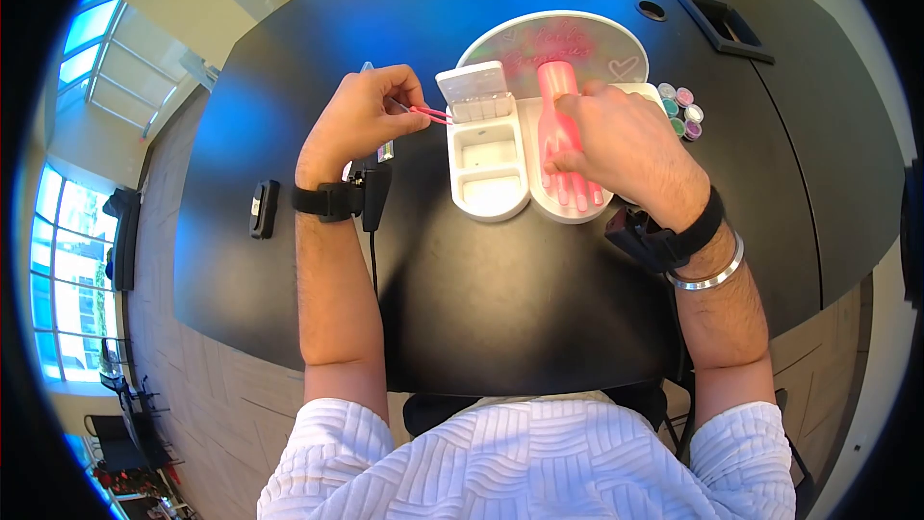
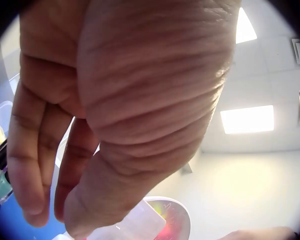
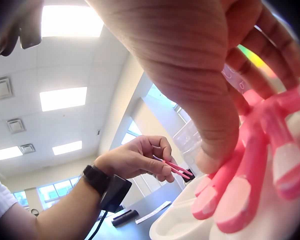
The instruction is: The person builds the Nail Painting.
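My left hand (image 1: 358, 120) pinches a pair of pink tweezers (image 1: 431, 114) between thumb and fingers. Their tips point at the raised clear lid (image 1: 472, 87) of a white compartment box (image 1: 489, 173), with a small dark spot by the tips in the right wrist view. My right hand (image 1: 626, 140) holds a pink practice hand (image 1: 556, 79), thumb on the near side and fingers on the far side. Its spread fingers point toward the person and carry pale nails (image 3: 235, 200). In the left wrist view the tweezers are mostly hidden behind the thumb.
Behind the box stands an oval panel (image 1: 616, 43) with pink lettering and a heart. Several small colored jars (image 1: 683, 116) sit to the right. A black object (image 1: 263, 209) lies at left on the dark table (image 1: 520, 299). Nail polish bottles (image 2: 0, 185) show in the left wrist view.
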`<action>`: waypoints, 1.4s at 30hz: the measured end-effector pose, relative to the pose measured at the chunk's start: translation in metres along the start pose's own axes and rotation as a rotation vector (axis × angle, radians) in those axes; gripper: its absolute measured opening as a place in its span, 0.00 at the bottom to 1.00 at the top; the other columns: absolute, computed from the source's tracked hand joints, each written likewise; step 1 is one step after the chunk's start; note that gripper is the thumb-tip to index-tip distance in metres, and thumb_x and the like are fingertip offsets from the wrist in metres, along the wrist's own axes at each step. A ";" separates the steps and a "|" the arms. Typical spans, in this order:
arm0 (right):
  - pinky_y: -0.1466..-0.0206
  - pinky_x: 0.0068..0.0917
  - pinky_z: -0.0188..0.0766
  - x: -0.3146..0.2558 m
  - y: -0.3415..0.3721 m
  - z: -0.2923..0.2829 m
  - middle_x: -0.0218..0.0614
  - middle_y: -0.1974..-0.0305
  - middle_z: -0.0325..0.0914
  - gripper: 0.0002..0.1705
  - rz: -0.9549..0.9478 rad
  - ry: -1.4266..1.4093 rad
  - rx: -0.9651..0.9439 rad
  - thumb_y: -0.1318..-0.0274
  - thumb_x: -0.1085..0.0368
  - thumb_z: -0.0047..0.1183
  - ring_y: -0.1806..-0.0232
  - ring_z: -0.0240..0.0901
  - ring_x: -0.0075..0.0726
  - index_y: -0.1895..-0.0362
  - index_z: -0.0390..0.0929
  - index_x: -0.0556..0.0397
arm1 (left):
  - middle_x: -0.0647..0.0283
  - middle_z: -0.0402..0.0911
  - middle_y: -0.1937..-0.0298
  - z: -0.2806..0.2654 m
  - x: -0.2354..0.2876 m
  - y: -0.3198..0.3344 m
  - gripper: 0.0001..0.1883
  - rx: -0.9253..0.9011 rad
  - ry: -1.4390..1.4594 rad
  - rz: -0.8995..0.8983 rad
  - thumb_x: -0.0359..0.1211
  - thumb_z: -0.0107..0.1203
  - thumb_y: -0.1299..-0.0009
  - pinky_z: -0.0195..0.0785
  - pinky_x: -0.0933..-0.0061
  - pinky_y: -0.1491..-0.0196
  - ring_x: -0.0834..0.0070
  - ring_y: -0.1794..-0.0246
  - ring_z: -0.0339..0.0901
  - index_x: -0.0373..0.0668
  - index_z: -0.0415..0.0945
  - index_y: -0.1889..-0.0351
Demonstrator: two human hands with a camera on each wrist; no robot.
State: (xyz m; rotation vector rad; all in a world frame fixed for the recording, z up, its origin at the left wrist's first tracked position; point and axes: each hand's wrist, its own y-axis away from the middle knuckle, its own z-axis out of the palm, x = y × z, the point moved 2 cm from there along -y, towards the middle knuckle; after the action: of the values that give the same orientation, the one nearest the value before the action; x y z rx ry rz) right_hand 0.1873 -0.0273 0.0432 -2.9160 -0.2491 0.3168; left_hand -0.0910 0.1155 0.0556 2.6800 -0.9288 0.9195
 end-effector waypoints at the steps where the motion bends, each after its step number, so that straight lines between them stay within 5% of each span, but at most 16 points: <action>1: 0.53 0.51 0.87 0.000 0.000 0.000 0.52 0.59 0.87 0.27 -0.002 -0.001 -0.001 0.47 0.48 0.76 0.58 0.91 0.58 0.54 0.89 0.57 | 0.70 0.86 0.67 0.001 0.002 -0.001 0.09 0.014 0.009 0.011 0.27 0.73 0.31 0.75 0.79 0.63 0.85 0.69 0.82 0.38 0.83 0.58; 4: 0.45 0.52 0.85 -0.003 -0.003 -0.008 0.55 0.52 0.87 0.34 0.069 -0.005 -0.153 0.46 0.49 0.76 0.50 0.88 0.62 0.40 0.86 0.56 | 0.70 0.86 0.70 0.006 0.006 -0.004 0.09 0.056 -0.021 0.033 0.28 0.74 0.32 0.76 0.79 0.62 0.85 0.70 0.82 0.37 0.84 0.62; 21: 0.45 0.52 0.84 -0.005 -0.001 -0.008 0.55 0.51 0.86 0.34 0.068 0.016 -0.144 0.46 0.50 0.76 0.49 0.88 0.62 0.39 0.86 0.56 | 0.64 0.89 0.69 0.019 0.010 -0.009 0.10 0.117 -0.232 0.049 0.29 0.77 0.35 0.79 0.73 0.60 0.77 0.68 0.85 0.36 0.86 0.62; 28: 0.45 0.51 0.84 -0.001 -0.001 -0.007 0.54 0.51 0.87 0.33 0.047 -0.006 -0.118 0.45 0.51 0.75 0.50 0.88 0.61 0.39 0.86 0.56 | 0.64 0.91 0.66 -0.024 -0.017 0.005 0.08 0.346 -0.196 -0.034 0.30 0.73 0.30 0.79 0.68 0.60 0.77 0.66 0.87 0.39 0.90 0.56; 30: 0.44 0.51 0.84 0.000 -0.001 -0.008 0.53 0.50 0.87 0.34 0.054 -0.025 -0.125 0.45 0.51 0.75 0.50 0.88 0.61 0.39 0.86 0.56 | 0.63 0.91 0.63 -0.032 -0.027 0.008 0.09 0.409 -0.242 -0.165 0.31 0.73 0.28 0.79 0.66 0.58 0.75 0.65 0.87 0.40 0.90 0.52; 34: 0.45 0.51 0.84 0.006 0.000 -0.011 0.50 0.48 0.87 0.35 0.045 -0.035 -0.149 0.44 0.50 0.75 0.48 0.87 0.60 0.36 0.85 0.54 | 0.58 0.92 0.54 -0.028 -0.048 0.004 0.11 0.438 -0.303 -0.122 0.30 0.71 0.27 0.81 0.64 0.55 0.70 0.60 0.89 0.41 0.90 0.48; 36: 0.45 0.50 0.84 0.001 0.007 -0.022 0.49 0.48 0.87 0.35 0.038 -0.002 -0.084 0.45 0.51 0.76 0.49 0.86 0.59 0.36 0.85 0.53 | 0.51 0.89 0.40 -0.022 -0.049 0.002 0.12 0.389 -0.333 -0.167 0.31 0.67 0.25 0.80 0.54 0.39 0.53 0.43 0.89 0.45 0.91 0.45; 42: 0.47 0.47 0.83 0.004 0.013 -0.059 0.52 0.54 0.89 0.33 -0.045 -0.193 0.041 0.47 0.53 0.79 0.53 0.86 0.58 0.37 0.88 0.51 | 0.52 0.91 0.42 -0.013 -0.077 -0.001 0.15 0.382 -0.396 -0.243 0.33 0.68 0.25 0.81 0.52 0.37 0.51 0.43 0.89 0.48 0.91 0.41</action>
State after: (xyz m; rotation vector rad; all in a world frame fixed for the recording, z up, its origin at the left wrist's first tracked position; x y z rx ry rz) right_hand 0.2070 -0.0495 0.0965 -2.8361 -0.3325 0.5902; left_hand -0.1445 0.1593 0.0203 3.2878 -0.4992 0.5698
